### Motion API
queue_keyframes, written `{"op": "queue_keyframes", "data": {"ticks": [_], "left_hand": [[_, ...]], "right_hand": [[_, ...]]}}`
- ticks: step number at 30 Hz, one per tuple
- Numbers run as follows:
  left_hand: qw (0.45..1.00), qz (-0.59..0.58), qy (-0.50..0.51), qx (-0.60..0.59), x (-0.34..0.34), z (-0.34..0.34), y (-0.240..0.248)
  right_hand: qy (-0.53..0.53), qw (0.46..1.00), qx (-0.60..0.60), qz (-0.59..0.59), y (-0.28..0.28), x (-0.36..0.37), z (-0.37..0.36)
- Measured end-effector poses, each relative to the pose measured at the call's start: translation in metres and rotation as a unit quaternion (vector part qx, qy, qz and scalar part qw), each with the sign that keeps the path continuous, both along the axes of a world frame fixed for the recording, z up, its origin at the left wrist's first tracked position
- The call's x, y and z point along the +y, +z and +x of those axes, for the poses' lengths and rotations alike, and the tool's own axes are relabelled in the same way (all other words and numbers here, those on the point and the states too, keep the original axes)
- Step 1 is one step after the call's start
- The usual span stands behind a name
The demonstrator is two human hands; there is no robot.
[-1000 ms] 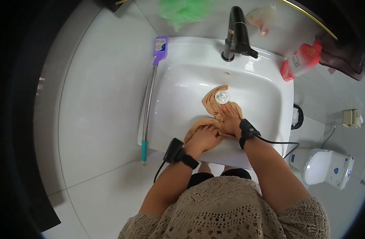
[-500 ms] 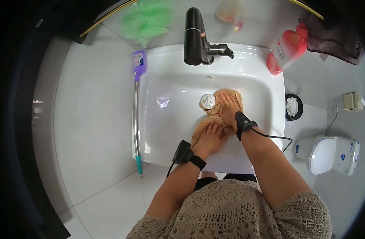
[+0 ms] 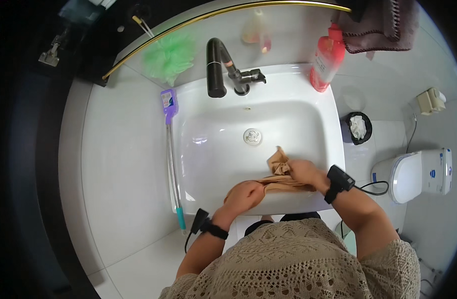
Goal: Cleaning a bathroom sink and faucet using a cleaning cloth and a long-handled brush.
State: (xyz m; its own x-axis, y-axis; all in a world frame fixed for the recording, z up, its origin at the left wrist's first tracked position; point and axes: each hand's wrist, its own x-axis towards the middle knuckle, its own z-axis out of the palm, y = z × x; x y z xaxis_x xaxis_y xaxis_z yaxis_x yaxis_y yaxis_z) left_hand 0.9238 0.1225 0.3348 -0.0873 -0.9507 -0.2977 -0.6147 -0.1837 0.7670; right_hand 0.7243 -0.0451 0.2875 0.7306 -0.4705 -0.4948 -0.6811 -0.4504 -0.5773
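A tan cloth (image 3: 283, 183) stretches between my two hands over the near part of the white sink (image 3: 213, 112). My left hand (image 3: 245, 196) is closed around its left end, close to the sink's front edge. To the right, my right hand (image 3: 307, 172) grips another part of the cloth, its fingers curled and partly hidden. One loose corner pokes up toward the drain. The round drain stopper (image 3: 252, 136), white with a small printed picture, lies uncovered in the basin. Dark straps with small devices circle both wrists.
A black faucet (image 3: 217, 74) rises behind the basin. A red pump bottle (image 3: 328, 62) stands on the back right corner. Along the left rim leans a purple-headed long-handled tool (image 3: 169, 149). A green mesh puff (image 3: 169, 57) hangs behind; a bin (image 3: 345, 130) and toilet (image 3: 405, 184) are at right.
Both hands have drawn the cloth from beside the stopper toward the sink's front edge. They moved from pressing flat on it to gripping it, farther apart. The head view has shifted.
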Motion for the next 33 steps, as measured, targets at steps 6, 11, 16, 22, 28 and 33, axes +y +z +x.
{"op": "queue_keyframes", "data": {"ticks": [6, 11, 16, 22, 28, 33], "left_hand": [[0.963, -0.132, 0.177, -0.155, 0.053, 0.052, -0.009], [0.960, -0.156, 0.087, -0.215, 0.047, 0.045, 0.002], [0.960, -0.135, 0.093, -0.226, 0.053, 0.050, -0.006], [0.960, -0.116, 0.089, -0.239, 0.051, 0.047, -0.006], [0.960, -0.126, 0.099, -0.230, 0.049, 0.045, -0.002], [0.955, -0.171, 0.114, -0.216, 0.051, 0.048, -0.005]], "right_hand": [[-0.393, 0.855, -0.332, -0.060, 0.030, -0.070, 0.020], [-0.265, 0.886, -0.104, -0.365, 0.034, -0.132, 0.070], [-0.219, 0.885, -0.049, -0.407, 0.025, -0.139, 0.123], [-0.144, 0.873, -0.099, -0.454, 0.010, -0.150, 0.136], [-0.293, 0.845, -0.025, -0.446, 0.000, -0.166, 0.110], [-0.264, 0.838, -0.104, -0.466, -0.012, -0.134, 0.100]]}}
